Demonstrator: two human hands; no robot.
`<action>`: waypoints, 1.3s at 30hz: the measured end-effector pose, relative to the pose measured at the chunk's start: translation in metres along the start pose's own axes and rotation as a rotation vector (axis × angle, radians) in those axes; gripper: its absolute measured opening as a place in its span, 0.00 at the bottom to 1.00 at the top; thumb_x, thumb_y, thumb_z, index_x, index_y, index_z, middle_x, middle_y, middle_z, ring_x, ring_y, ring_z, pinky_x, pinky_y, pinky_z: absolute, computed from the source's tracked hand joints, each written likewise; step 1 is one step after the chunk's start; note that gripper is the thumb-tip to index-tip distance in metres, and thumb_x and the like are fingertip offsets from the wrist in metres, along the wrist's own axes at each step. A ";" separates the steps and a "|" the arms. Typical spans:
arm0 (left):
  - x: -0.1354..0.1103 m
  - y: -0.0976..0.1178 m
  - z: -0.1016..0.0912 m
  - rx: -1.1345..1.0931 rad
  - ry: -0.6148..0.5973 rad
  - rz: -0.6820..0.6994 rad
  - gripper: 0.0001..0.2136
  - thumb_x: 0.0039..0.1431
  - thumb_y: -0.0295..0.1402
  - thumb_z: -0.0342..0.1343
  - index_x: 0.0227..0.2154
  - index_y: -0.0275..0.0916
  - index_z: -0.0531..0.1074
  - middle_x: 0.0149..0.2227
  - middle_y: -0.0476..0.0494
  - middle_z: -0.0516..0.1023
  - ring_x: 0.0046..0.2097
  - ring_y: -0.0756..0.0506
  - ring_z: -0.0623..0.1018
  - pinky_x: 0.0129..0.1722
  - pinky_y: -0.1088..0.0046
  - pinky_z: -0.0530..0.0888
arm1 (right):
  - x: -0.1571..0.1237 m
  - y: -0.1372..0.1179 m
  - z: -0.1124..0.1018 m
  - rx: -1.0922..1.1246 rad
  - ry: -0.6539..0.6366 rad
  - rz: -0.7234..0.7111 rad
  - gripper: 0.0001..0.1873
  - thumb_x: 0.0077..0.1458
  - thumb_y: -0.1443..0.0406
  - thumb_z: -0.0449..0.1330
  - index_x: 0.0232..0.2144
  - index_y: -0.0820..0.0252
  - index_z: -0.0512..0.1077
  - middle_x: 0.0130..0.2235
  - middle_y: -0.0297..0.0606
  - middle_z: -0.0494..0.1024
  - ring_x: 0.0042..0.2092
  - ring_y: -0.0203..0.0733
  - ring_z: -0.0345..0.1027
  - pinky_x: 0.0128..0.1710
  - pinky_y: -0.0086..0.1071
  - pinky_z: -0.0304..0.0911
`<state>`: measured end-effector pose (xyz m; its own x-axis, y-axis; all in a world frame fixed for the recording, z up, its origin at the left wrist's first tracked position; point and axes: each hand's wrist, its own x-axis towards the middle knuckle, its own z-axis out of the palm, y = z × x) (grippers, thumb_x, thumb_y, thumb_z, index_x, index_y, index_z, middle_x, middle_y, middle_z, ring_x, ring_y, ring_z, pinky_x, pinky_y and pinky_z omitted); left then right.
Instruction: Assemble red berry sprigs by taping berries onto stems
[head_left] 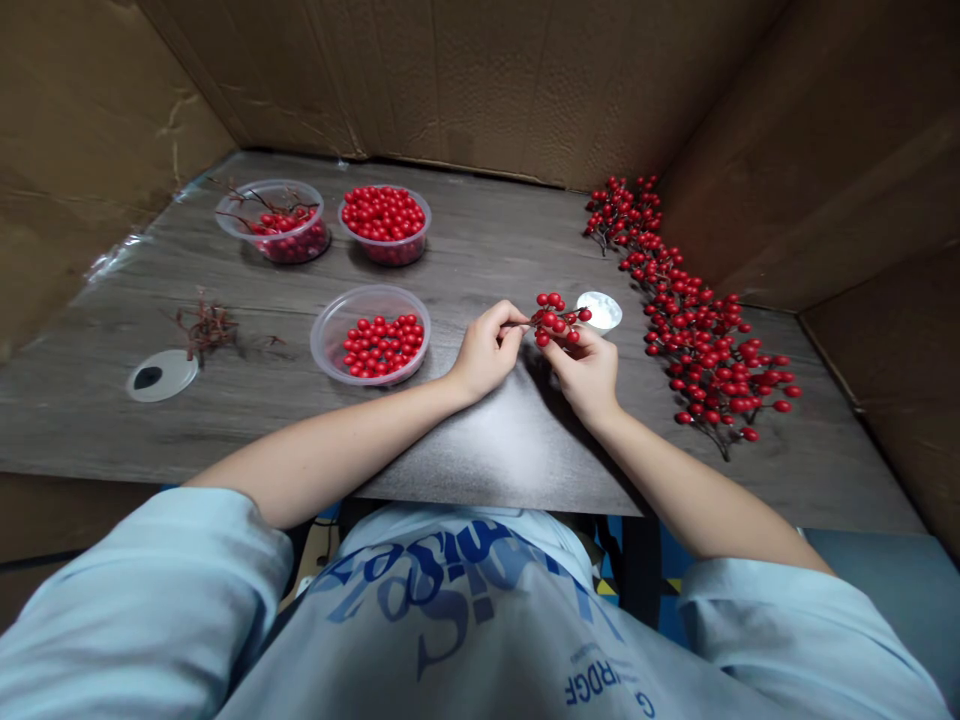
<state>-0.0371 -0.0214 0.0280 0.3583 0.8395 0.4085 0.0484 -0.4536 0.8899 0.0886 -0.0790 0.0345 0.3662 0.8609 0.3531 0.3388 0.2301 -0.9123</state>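
Note:
My left hand pinches the thin stem of a sprig of red berries, and my right hand grips the berry cluster from the other side. Just beyond my right hand lies a round white object, possibly a dish or lid. Nearest my left hand stands a clear plastic tub holding loose red berries. Two more clear tubs sit farther back: one is full of berries, and the other holds berries and dark stems.
A long heap of red berry sprays lies along the right of the grey wood-grain table. Bare reddish-brown stems lie at the left, beside a white round grommet. Cardboard walls rise around the back and sides.

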 end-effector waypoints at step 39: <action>-0.001 0.000 0.002 -0.093 -0.072 -0.075 0.06 0.58 0.30 0.47 0.36 0.37 0.65 0.33 0.47 0.71 0.33 0.53 0.70 0.32 0.79 0.66 | 0.007 0.000 0.000 0.081 0.001 0.065 0.10 0.42 0.61 0.64 0.29 0.60 0.73 0.30 0.36 0.77 0.31 0.38 0.68 0.34 0.33 0.65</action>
<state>-0.0358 -0.0226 0.0268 0.4233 0.8449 0.3270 -0.0073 -0.3577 0.9338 0.0914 -0.0733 0.0368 0.3863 0.8747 0.2926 0.2431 0.2094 -0.9471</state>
